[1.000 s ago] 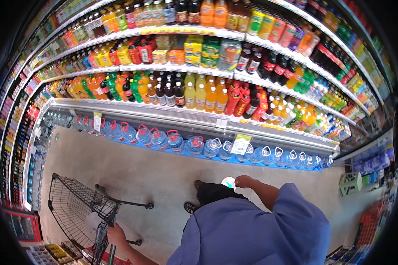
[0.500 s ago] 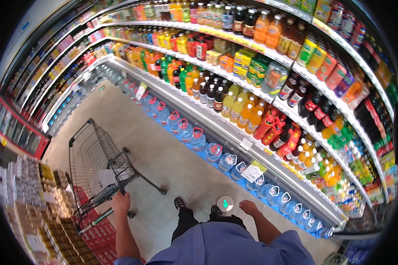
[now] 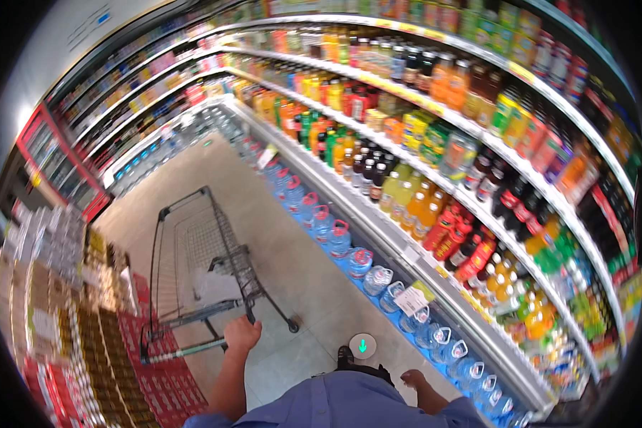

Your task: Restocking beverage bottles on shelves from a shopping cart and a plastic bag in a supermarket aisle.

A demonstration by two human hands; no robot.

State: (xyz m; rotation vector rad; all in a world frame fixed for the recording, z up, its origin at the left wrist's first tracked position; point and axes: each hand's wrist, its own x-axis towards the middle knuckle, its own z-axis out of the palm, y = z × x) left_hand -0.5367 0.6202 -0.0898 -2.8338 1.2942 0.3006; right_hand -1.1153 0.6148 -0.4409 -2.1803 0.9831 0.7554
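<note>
A black wire shopping cart (image 3: 205, 246) stands on the floor ahead of me, to the left. My left hand (image 3: 242, 334) is closed round the right end of its handle (image 3: 196, 349). A pale flat panel or sheet (image 3: 217, 287) shows at the near part of the cart; what it is I cannot make out. Down by my right side hangs my right hand (image 3: 411, 378), loosely curled, with nothing visible in it. It is nearest to the row of large water bottles (image 3: 428, 334) along the shelf base, apart from them.
Long drink shelves (image 3: 435, 107) run along the right and turn the far corner. Stacked cartons and cans (image 3: 85, 321) stand close at the left, beside red packs (image 3: 165, 364). A red-framed cooler (image 3: 60, 167) is farther left. A round floor marker (image 3: 362, 347) lies near my foot.
The view has swung to the left. My left hand keeps its hold on the cart handle, and the cart now points more straight ahead. My right hand has dropped lower beside my body.
</note>
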